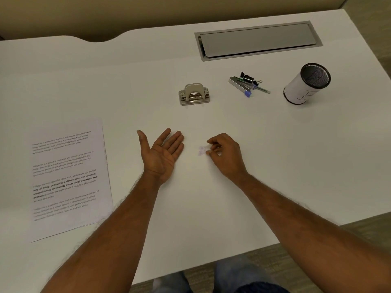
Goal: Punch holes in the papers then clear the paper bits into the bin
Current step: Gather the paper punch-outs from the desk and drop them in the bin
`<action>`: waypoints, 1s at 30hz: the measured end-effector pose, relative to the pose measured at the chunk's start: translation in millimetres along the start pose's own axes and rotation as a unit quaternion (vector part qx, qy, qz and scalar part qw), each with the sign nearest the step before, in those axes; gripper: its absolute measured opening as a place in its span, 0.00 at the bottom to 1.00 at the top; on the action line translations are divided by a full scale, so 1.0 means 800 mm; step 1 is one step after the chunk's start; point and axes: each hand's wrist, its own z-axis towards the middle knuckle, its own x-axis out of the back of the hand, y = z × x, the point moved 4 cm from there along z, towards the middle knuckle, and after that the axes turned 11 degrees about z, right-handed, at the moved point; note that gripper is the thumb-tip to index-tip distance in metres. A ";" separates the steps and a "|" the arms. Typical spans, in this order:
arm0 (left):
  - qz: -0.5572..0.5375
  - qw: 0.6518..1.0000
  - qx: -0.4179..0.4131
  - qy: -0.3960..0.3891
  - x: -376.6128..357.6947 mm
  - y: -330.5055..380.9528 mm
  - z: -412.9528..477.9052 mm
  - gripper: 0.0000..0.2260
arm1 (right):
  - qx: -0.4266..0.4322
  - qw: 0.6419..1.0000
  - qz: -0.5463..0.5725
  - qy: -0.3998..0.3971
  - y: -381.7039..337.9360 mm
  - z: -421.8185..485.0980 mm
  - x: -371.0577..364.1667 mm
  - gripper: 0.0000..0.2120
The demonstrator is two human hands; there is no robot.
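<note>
A small cluster of white paper bits (202,150) lies on the white desk (211,197) in front of me. My right hand (225,154) is at the cluster, its fingers curled and fingertips pinching at the bits. My left hand (163,154) rests palm up and flat just left of the bits, fingers straight. The beige hole punch (194,94) stands beyond both hands. A stack of printed papers (67,178) lies at the left. The mesh cup bin (306,83), wrapped in white paper, stands at the right rear.
A stapler with binder clips and a pen (247,83) lies between the punch and the bin. A grey cable hatch (258,40) is set in the desk's back. The desk's near edge runs diagonally at lower right, above my knees.
</note>
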 end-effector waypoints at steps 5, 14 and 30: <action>-0.008 1.000 0.000 -0.002 0.001 -0.001 0.001 0.43 | 0.056 0.971 -0.174 -0.154 0.009 -0.011 -0.021 0.21; -0.026 1.000 0.006 -0.004 -0.005 0.001 0.001 0.44 | 0.243 0.910 -0.294 -0.165 -0.012 -0.017 -0.038 0.11; -0.068 0.995 0.008 -0.076 -0.027 0.011 0.004 0.47 | 0.259 0.928 -0.248 -0.100 -0.016 0.007 -0.034 0.03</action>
